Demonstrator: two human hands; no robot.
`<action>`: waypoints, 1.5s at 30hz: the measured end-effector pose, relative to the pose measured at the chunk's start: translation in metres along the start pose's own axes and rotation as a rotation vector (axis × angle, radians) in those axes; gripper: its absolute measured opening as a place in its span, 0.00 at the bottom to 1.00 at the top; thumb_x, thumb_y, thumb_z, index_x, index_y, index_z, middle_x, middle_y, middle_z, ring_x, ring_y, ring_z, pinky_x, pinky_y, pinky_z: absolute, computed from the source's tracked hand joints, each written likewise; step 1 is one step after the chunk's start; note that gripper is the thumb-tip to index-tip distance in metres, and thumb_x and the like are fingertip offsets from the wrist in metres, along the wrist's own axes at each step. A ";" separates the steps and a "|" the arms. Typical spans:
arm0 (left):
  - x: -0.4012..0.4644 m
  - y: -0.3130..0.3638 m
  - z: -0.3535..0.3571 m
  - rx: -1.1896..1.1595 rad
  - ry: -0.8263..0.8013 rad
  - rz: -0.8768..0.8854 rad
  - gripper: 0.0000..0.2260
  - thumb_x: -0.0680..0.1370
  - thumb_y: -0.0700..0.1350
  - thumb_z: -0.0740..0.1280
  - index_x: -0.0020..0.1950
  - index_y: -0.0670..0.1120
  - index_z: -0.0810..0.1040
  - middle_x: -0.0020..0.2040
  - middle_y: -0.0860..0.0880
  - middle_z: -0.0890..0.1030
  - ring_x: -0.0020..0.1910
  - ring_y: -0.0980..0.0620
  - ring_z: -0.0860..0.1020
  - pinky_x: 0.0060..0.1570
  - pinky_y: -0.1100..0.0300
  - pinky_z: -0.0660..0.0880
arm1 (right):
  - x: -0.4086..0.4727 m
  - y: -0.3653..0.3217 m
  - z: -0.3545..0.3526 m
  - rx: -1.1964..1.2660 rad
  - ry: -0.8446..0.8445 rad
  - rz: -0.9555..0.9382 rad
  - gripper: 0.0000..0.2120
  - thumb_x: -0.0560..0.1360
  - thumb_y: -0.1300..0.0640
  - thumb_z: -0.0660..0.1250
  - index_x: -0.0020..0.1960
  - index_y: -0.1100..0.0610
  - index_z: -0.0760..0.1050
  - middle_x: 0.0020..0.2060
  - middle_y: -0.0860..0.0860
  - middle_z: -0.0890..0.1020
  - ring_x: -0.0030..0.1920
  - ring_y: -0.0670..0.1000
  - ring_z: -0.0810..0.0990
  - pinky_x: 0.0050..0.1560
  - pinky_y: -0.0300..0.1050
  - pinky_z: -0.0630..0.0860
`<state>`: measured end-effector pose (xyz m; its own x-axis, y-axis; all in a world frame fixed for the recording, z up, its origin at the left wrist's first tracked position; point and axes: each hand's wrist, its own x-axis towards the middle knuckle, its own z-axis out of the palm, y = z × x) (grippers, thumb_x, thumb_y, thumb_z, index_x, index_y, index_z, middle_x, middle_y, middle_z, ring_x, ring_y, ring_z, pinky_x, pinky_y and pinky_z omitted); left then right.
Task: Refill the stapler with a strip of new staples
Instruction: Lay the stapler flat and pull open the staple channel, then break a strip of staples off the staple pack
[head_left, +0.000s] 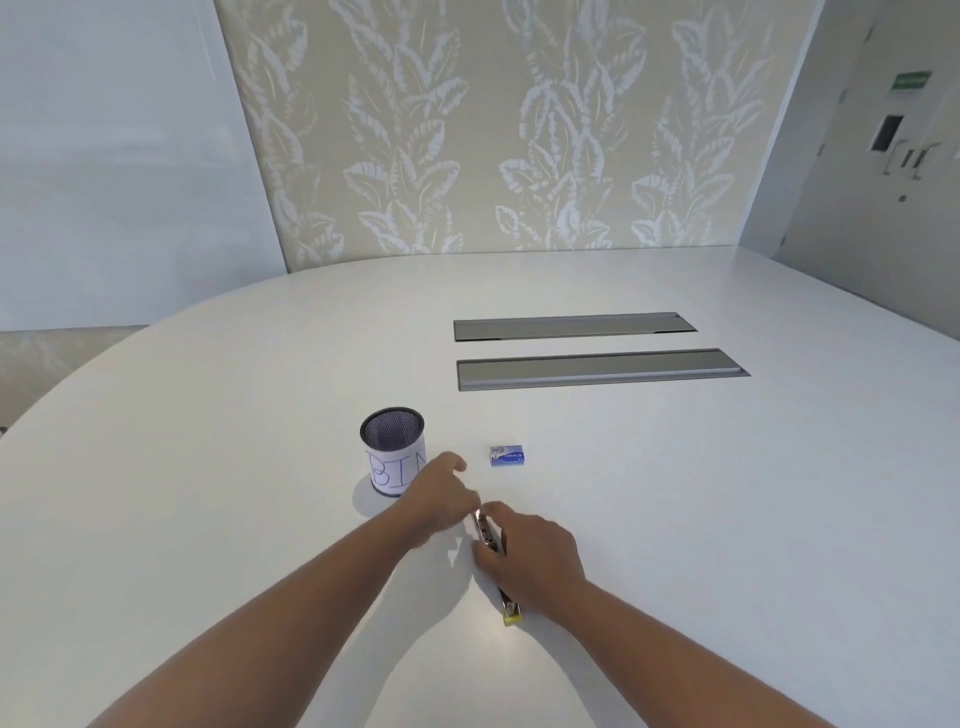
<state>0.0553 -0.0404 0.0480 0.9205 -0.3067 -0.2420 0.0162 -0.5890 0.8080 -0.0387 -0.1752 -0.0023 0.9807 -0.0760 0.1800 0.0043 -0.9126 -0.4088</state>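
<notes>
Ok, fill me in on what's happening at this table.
A person is working on a stapler lying on the white table. The right hand grips its middle and holds it down, while the left hand pinches at its far end, apparently at the staple channel. A small blue staple box sits closed just beyond, untouched. A mesh cup labelled BIN stands to the left.

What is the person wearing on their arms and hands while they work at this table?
Nothing that shows. Both forearms are bare from the bottom edge of the picture up to the wrists, with no sleeves in view. The left hand and the right hand have no gloves, and no watch, bracelet or ring can be made out.
</notes>
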 end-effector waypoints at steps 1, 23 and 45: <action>0.001 0.009 -0.009 0.058 0.032 0.045 0.21 0.74 0.40 0.69 0.67 0.46 0.72 0.44 0.48 0.79 0.40 0.52 0.77 0.36 0.61 0.72 | 0.000 0.001 0.002 -0.004 0.009 0.003 0.22 0.72 0.36 0.54 0.62 0.41 0.67 0.37 0.47 0.82 0.42 0.53 0.81 0.44 0.48 0.77; 0.028 0.040 -0.102 0.800 0.216 0.138 0.12 0.73 0.32 0.58 0.53 0.39 0.77 0.52 0.41 0.80 0.48 0.40 0.79 0.39 0.55 0.72 | -0.001 0.005 0.003 0.043 0.012 0.025 0.21 0.72 0.37 0.56 0.62 0.40 0.69 0.34 0.44 0.77 0.39 0.48 0.76 0.41 0.45 0.70; 0.060 0.026 0.006 0.334 0.060 0.229 0.23 0.74 0.44 0.76 0.68 0.46 0.76 0.62 0.44 0.76 0.56 0.47 0.78 0.54 0.58 0.73 | 0.043 0.032 -0.013 0.397 -0.021 0.231 0.10 0.74 0.50 0.69 0.54 0.46 0.80 0.31 0.41 0.81 0.32 0.42 0.78 0.43 0.46 0.79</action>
<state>0.1090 -0.0782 0.0511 0.9070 -0.4195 -0.0359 -0.3104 -0.7238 0.6162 0.0008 -0.2130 0.0039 0.9684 -0.2479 0.0273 -0.1448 -0.6480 -0.7477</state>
